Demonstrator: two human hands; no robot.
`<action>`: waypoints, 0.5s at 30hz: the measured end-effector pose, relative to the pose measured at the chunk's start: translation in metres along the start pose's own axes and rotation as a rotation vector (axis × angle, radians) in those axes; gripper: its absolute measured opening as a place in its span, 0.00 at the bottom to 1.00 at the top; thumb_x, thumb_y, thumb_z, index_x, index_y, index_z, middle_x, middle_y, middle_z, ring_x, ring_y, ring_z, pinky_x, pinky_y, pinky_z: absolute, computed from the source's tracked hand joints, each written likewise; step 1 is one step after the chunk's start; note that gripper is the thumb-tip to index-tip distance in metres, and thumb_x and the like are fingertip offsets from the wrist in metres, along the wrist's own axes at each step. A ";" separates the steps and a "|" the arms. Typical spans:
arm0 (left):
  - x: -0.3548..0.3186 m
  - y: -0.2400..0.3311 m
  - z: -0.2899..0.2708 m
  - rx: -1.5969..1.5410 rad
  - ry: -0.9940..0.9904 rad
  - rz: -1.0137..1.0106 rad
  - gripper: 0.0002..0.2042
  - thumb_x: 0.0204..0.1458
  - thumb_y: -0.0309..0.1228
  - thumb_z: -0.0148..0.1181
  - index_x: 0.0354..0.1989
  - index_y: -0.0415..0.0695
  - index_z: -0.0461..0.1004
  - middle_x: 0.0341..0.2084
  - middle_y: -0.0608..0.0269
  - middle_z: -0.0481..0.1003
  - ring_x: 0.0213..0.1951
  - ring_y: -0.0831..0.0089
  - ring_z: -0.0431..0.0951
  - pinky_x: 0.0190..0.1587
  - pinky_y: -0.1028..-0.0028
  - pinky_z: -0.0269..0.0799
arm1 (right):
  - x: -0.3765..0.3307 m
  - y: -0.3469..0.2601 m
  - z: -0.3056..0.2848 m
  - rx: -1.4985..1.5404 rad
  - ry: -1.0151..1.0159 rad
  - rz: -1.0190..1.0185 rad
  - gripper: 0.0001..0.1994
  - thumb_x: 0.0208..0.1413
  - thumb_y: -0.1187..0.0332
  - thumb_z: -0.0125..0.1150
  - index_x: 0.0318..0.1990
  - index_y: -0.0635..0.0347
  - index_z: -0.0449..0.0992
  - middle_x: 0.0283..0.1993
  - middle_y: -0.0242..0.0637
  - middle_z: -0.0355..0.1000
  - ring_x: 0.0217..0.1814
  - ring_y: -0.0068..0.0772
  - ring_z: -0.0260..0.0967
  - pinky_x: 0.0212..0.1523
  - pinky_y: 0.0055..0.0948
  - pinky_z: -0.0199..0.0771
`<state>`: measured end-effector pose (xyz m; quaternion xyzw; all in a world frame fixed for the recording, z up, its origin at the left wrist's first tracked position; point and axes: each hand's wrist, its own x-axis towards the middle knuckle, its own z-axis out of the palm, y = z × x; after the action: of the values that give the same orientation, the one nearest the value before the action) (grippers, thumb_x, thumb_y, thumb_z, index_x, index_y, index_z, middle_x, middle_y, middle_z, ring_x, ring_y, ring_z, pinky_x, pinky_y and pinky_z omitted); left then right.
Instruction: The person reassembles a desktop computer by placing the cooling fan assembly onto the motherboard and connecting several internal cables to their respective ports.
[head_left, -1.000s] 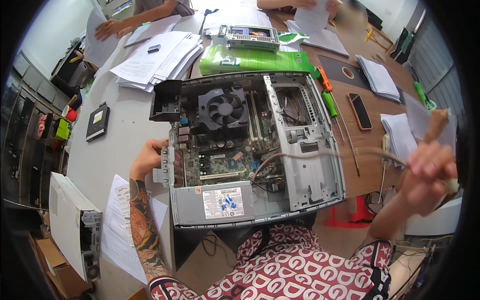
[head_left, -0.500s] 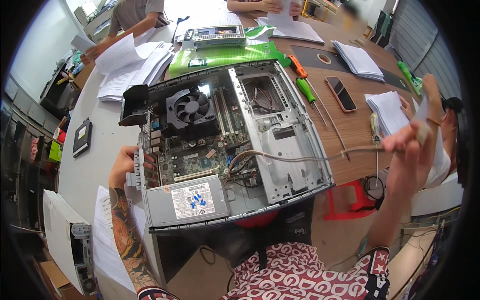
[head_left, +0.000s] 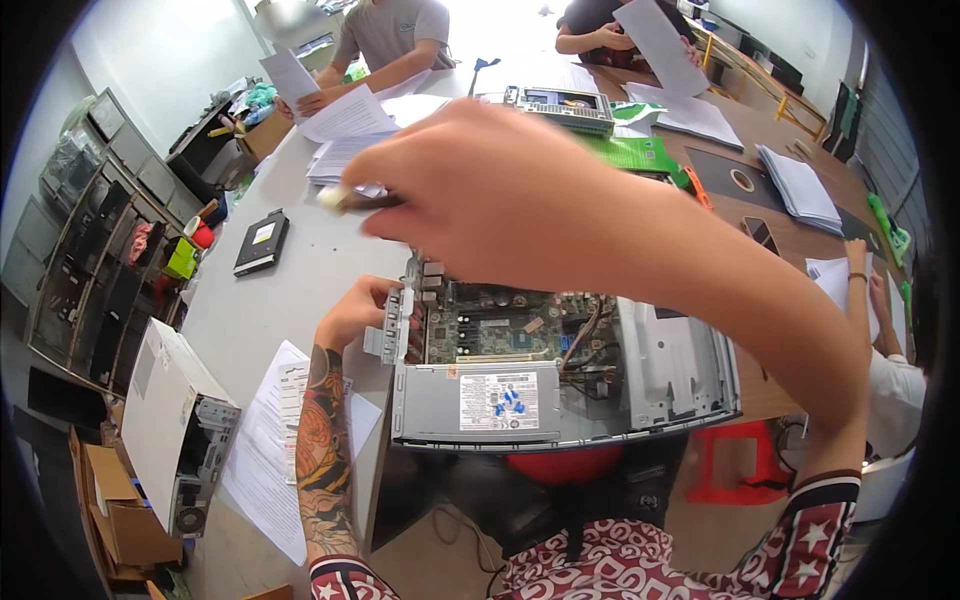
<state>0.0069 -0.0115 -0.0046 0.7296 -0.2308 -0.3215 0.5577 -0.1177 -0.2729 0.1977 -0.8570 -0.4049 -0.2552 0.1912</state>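
An open desktop computer case (head_left: 680, 375) lies on the table in front of me, its motherboard (head_left: 485, 325) and silver power supply (head_left: 425, 405) exposed. My left hand (head_left: 350, 312) grips the rear edge of the case, fingers curled round the metal. Raised across the case, my right hand (head_left: 470, 190) is closed on a cable with a whitish plug (head_left: 338, 198) at its end, past the rear left of the case. That hand is smeared by motion. Near the power supply a stretch of cable (head_left: 587, 335) shows. My right hand and forearm hide the case's far half.
A black drive (head_left: 262, 243) lies on the table to the left. Nearer stand a white computer tower (head_left: 165, 420) and loose papers (head_left: 270, 480). An orange-handled screwdriver (head_left: 697, 187), tape roll (head_left: 742, 180) and phone (head_left: 760, 235) lie at far right. Other people handle papers around the table.
My right hand has swung from the far right across to the left above the case, bringing the cable end. My left hand stays on the case edge. The view has shifted left.
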 end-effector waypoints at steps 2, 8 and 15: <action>-0.001 -0.005 0.005 -0.020 -0.025 0.007 0.18 0.44 0.22 0.72 0.45 0.31 0.81 0.38 0.54 0.84 0.39 0.68 0.86 0.44 0.67 0.83 | 0.035 0.005 0.037 -0.007 -0.315 0.021 0.08 0.54 0.71 0.66 0.37 0.67 0.78 0.35 0.51 0.80 0.40 0.53 0.80 0.46 0.44 0.80; -0.026 -0.040 -0.021 -0.063 0.143 0.043 0.16 0.51 0.30 0.69 0.48 0.37 0.82 0.40 0.60 0.84 0.41 0.69 0.85 0.43 0.68 0.80 | 0.064 0.001 0.103 0.154 -0.665 0.045 0.25 0.57 0.65 0.66 0.60 0.67 0.74 0.54 0.53 0.77 0.58 0.55 0.76 0.58 0.45 0.78; -0.007 -0.001 0.009 0.106 0.079 -0.042 0.20 0.42 0.27 0.71 0.46 0.34 0.82 0.36 0.53 0.84 0.37 0.67 0.86 0.40 0.70 0.82 | 0.001 0.050 0.049 0.230 -0.142 0.102 0.24 0.62 0.57 0.66 0.59 0.64 0.76 0.55 0.51 0.74 0.58 0.52 0.74 0.60 0.44 0.74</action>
<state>-0.0043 -0.0123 -0.0058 0.7750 -0.2101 -0.2911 0.5201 -0.0640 -0.2763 0.1535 -0.8647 -0.4000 -0.1358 0.2716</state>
